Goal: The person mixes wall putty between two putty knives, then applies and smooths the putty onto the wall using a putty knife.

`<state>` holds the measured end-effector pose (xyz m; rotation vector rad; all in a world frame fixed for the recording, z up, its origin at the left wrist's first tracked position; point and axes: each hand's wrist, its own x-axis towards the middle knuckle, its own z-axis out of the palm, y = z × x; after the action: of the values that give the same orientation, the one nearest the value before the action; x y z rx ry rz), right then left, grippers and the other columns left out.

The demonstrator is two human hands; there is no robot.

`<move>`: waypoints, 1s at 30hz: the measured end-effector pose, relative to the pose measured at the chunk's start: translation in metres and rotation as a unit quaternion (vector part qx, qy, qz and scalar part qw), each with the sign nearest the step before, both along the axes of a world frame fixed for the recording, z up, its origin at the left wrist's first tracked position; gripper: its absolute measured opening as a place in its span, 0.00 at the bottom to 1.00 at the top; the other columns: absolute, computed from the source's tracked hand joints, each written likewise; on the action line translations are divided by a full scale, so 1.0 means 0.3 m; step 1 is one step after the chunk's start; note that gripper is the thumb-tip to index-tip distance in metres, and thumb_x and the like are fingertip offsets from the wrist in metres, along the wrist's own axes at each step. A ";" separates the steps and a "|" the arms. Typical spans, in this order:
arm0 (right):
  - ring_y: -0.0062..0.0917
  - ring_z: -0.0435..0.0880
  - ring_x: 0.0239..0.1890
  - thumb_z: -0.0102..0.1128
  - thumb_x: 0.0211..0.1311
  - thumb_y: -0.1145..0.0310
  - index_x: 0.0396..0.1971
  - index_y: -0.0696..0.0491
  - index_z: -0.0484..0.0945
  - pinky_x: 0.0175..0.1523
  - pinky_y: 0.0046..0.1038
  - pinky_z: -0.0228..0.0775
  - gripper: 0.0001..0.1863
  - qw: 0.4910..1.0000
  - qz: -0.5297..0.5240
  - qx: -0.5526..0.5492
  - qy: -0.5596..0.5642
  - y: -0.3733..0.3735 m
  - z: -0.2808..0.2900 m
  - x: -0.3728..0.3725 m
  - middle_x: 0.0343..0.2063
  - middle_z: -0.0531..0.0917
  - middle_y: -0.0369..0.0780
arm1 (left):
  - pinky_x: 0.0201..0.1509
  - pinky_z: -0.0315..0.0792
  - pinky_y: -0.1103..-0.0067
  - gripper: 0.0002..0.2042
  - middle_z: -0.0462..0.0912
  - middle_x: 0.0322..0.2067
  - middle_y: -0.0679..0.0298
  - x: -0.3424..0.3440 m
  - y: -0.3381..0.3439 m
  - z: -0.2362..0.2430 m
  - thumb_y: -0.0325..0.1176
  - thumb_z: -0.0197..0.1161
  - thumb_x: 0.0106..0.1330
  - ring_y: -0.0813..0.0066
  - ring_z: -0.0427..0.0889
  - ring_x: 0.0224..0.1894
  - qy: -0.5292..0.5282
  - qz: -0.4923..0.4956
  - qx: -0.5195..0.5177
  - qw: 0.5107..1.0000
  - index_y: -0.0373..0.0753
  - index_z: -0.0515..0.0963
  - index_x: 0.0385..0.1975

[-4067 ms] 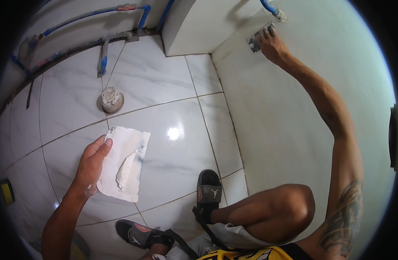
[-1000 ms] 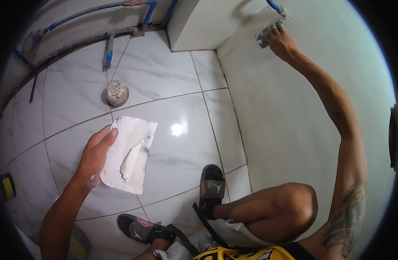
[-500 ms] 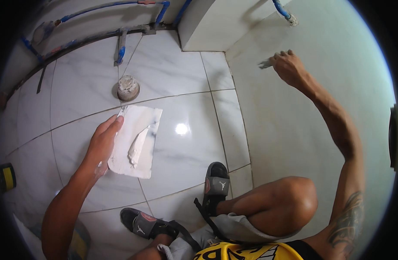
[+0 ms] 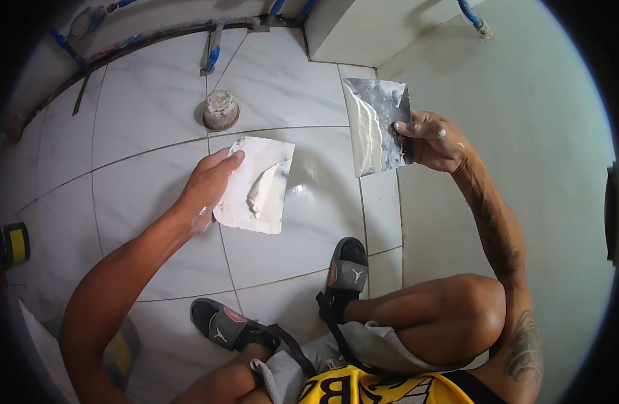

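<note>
My left hand point(image 4: 208, 182) grips a thin white rectangular board point(image 4: 245, 188) by its left edge, thumb on top, with a ridge of white paste point(image 4: 262, 192) on it. To its right, a little higher, my right hand point(image 4: 432, 141) holds a flat metal spreader point(image 4: 375, 124), its face smeared with white paste, especially along the left part. The two tools are apart, both over the tiled floor point(image 4: 148, 202). Beyond the board stands a small cup-shaped object point(image 4: 221, 110) crusted with white material.
Blue pipes point(image 4: 215, 54) run at the far wall. A white pillar point(image 4: 343, 34) meets the pale right wall point(image 4: 491, 101), from which another blue pipe point(image 4: 471, 17) sticks out. A black-and-yellow container point(image 4: 13, 246) sits at far left; my sandalled feet point(image 4: 348, 269) are below.
My right hand has left the right wall and swung down and inward, turning the spreader's face upward. My left hand with the board has moved up and to the right in view.
</note>
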<state>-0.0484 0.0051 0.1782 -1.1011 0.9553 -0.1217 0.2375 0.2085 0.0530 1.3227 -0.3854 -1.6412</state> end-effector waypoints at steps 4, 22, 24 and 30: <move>0.26 0.81 0.47 0.53 0.68 0.72 0.54 0.62 0.70 0.57 0.37 0.75 0.17 0.999 0.022 -0.029 -0.010 0.052 -0.010 0.020 0.45 0.79 0.40 | 0.49 0.77 0.74 0.18 0.78 0.48 0.59 -0.022 -0.033 -0.011 0.40 0.51 0.75 0.73 0.79 0.48 0.014 -0.004 -0.011 1.000 0.32 0.70 0.55; 0.25 0.78 0.53 0.53 0.67 0.75 0.58 0.62 0.69 0.57 0.23 0.68 0.20 0.937 0.060 -0.288 -0.189 0.199 -0.038 0.216 0.52 0.78 0.45 | 0.50 0.79 0.70 0.20 0.78 0.49 0.55 0.011 0.038 0.151 0.40 0.48 0.75 0.67 0.82 0.46 -0.016 0.130 0.003 0.991 0.31 0.68 0.58; 0.35 0.76 0.58 0.55 0.63 0.75 0.60 0.61 0.68 0.60 0.32 0.68 0.24 0.864 0.207 -0.393 -0.239 0.225 0.008 0.266 0.55 0.76 0.51 | 0.46 0.82 0.72 0.22 0.78 0.48 0.54 -0.006 0.024 0.231 0.40 0.49 0.74 0.67 0.83 0.45 -0.016 0.156 0.011 0.988 0.28 0.66 0.59; 0.48 0.76 0.59 0.50 0.66 0.70 0.61 0.58 0.68 0.63 0.49 0.65 0.23 0.506 0.262 -0.741 -0.355 0.234 -0.006 0.333 0.58 0.74 0.55 | 0.44 0.82 0.74 0.21 0.80 0.44 0.52 -0.028 -0.020 0.355 0.42 0.47 0.74 0.68 0.84 0.42 -0.052 0.123 -0.109 0.985 0.28 0.70 0.54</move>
<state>0.0515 0.0754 0.1764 -2.5554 -0.6138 -0.9489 0.2291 0.2025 0.1596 1.2409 -0.4324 -1.2897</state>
